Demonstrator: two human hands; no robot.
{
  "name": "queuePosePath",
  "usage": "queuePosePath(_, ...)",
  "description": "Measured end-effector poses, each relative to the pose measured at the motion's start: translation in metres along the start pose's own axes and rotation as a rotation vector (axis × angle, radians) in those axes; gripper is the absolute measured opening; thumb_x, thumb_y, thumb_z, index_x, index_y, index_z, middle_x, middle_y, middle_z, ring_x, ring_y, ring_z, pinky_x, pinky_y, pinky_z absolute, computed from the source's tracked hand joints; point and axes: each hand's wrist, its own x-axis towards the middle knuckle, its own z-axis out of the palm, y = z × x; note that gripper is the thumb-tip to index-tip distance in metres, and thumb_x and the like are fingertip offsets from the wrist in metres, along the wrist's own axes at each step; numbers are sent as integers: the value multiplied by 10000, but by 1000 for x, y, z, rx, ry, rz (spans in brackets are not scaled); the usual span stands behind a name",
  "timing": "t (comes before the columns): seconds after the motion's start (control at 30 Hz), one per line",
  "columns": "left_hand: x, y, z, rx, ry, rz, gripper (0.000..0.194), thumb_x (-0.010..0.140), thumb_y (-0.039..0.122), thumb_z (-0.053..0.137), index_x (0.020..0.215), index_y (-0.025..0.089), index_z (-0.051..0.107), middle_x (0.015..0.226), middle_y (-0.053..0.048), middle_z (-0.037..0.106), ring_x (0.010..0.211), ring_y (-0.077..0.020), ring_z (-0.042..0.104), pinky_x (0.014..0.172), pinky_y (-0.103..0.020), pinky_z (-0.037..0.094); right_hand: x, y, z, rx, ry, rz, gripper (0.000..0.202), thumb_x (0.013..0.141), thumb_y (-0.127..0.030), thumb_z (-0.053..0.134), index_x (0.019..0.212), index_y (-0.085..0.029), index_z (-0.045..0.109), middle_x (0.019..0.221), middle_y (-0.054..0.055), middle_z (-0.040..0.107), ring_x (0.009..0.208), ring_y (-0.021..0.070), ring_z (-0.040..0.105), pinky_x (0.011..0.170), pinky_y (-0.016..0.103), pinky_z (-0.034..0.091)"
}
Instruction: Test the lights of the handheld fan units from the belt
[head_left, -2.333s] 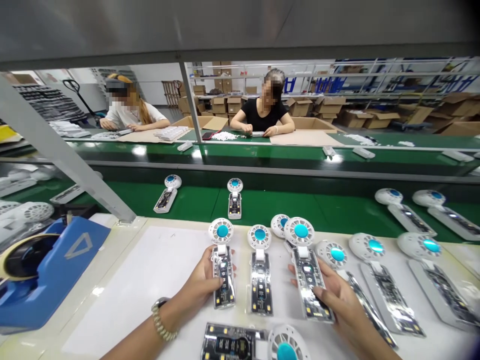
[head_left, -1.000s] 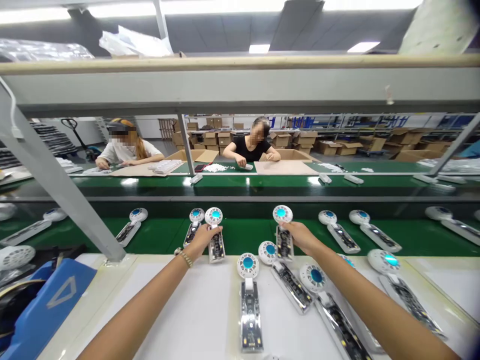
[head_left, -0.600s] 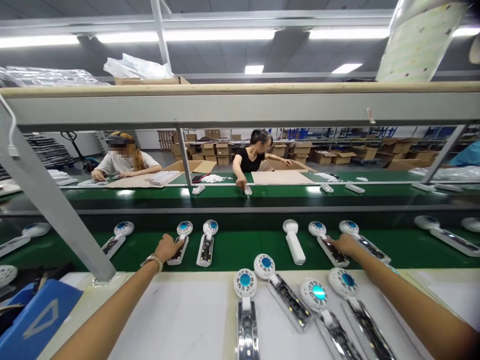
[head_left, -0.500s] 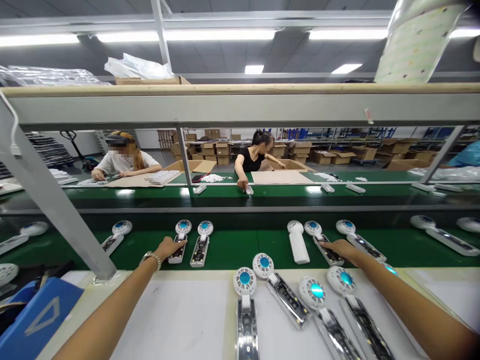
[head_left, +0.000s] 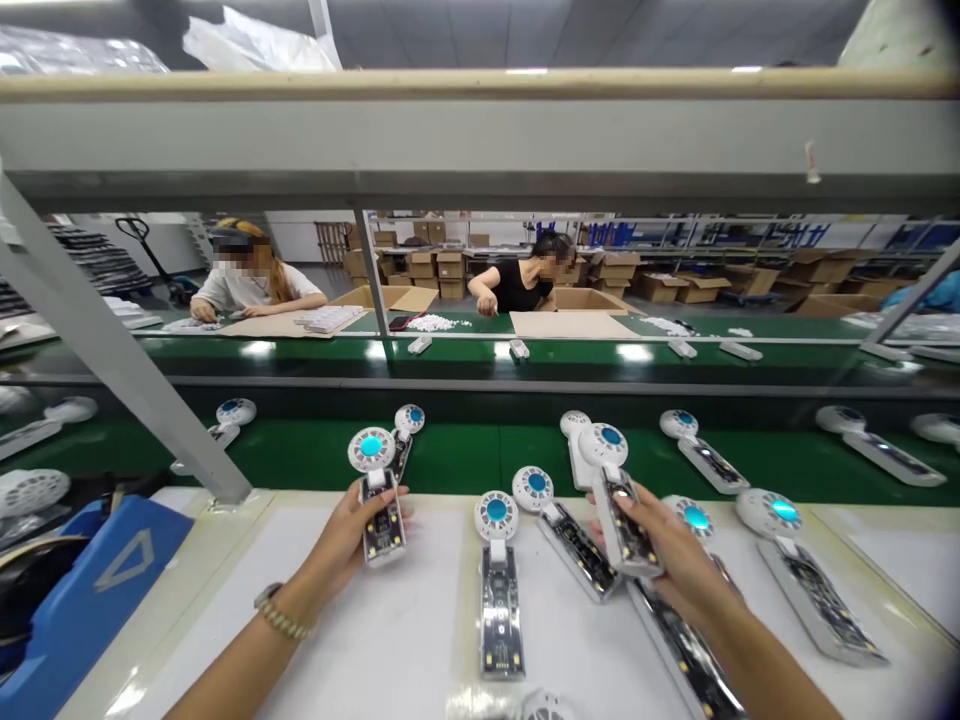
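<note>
My left hand (head_left: 346, 535) is closed around a white device that looks like a handheld fan (head_left: 384, 535), its round, blue-centred head pointing away from me and its circuit board uncovered. A second such handheld fan (head_left: 604, 444) is in my right hand (head_left: 667, 535), gripped by its open-faced handle above the bench. Between my hands, one more fan (head_left: 501, 610) lies face up on the white bench top. Another fan (head_left: 577, 550) rests diagonally beside it, close to my right fingers. Partly beneath my right arm lies a further unit (head_left: 686, 650).
Beyond the bench runs a green conveyor belt (head_left: 465, 455) carrying several more fans. A grey slanted post (head_left: 127, 350) stands on the left, near a blue bin (head_left: 124, 590). Two people (head_left: 259, 280) sit across the line. A shelf beam (head_left: 480, 135) crosses overhead.
Both hands have drawn back from the belt to above the bench, each bringing a handheld fan. The view has tilted downward. Across the line, one person's hand has left a white part.
</note>
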Motion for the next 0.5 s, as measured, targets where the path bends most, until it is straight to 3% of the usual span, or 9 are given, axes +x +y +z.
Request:
queuePosePath(0.1,-34,-23,8,-88,-57,-133,396,713,158,637,1060,207,453,1117,-118,608,816,-264,666,684,-421,558,-25,32,11,97,16,50,616,732,-279,650,1300,-259,410,1088,64,665,900,281,652,643,361,569)
queuePosePath(0.23,-49,-40,8,-116,-137,-180,440,696,132,639,1083,218,450,1209,-112,549,934,-274,627,734,-419,550,-33,58,12,57,-19,39,721,683,-279,667,1337,-257,364,1128,88,642,967,307,623,763,437,527)
queuePosePath(0.37,-48,-46,4,-118,-245,-198,478,686,125,650,1105,226,443,1257,-112,508,968,-271,603,756,-402,540,-29,63,9,30,-68,41,776,672,-281,681,1353,-228,312,1166,118,618,1002,302,605,803,430,498)
queuePosePath(0.5,-51,-49,3,-127,-336,-203,515,690,143,656,1141,232,423,1277,-119,488,982,-273,586,770,-404,528,-29,61,8,39,-77,70,856,692,-288,681,1390,-202,193,1063,131,672,970,300,620,810,427,483)
